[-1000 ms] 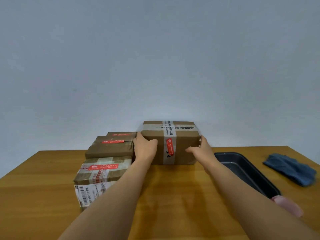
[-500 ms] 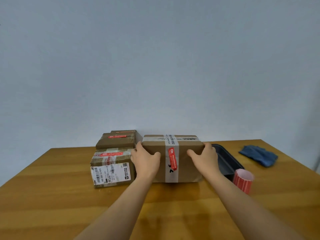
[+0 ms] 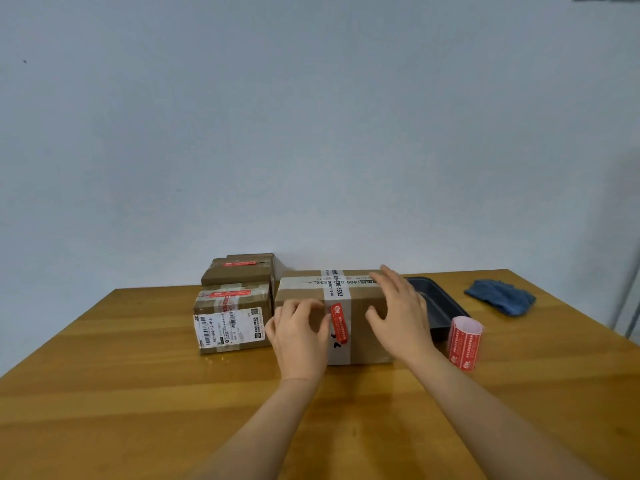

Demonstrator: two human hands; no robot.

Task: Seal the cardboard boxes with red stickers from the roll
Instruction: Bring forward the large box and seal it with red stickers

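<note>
Toward the far edge of the wooden desk (image 3: 104,393), close to the pale wall, a large cardboard box (image 3: 367,327) stands with white printed tape (image 3: 335,289) crossing its top and running down its near face; the digits "400-830-5552" can be read along the tape, while the smaller print beside them is too blurred to make out. A red sticker (image 3: 339,323) with white writing lies over that tape on the near face, slightly tilted, its text unreadable. The left hand (image 3: 299,337) is in front of the box's near face, fingers loosely bent with the tips at the cardboard just left of the sticker, gripping nothing. The right hand (image 3: 398,317) is spread with straight fingers over the box's right end, holding nothing; whether it touches the cardboard cannot be told. Just left of this box stands a smaller taped box (image 3: 232,317) with a red sticker on top and a white shipping label (image 3: 228,328) bearing barcodes and "502-002-12-015". Behind it, another brown box (image 3: 239,271) also carries a red sticker. Right of the large box, the red sticker roll (image 3: 464,342) stands upright, just in front of a dark baking tray (image 3: 440,303). A blue cloth (image 3: 500,296) lies near the far right corner.
</note>
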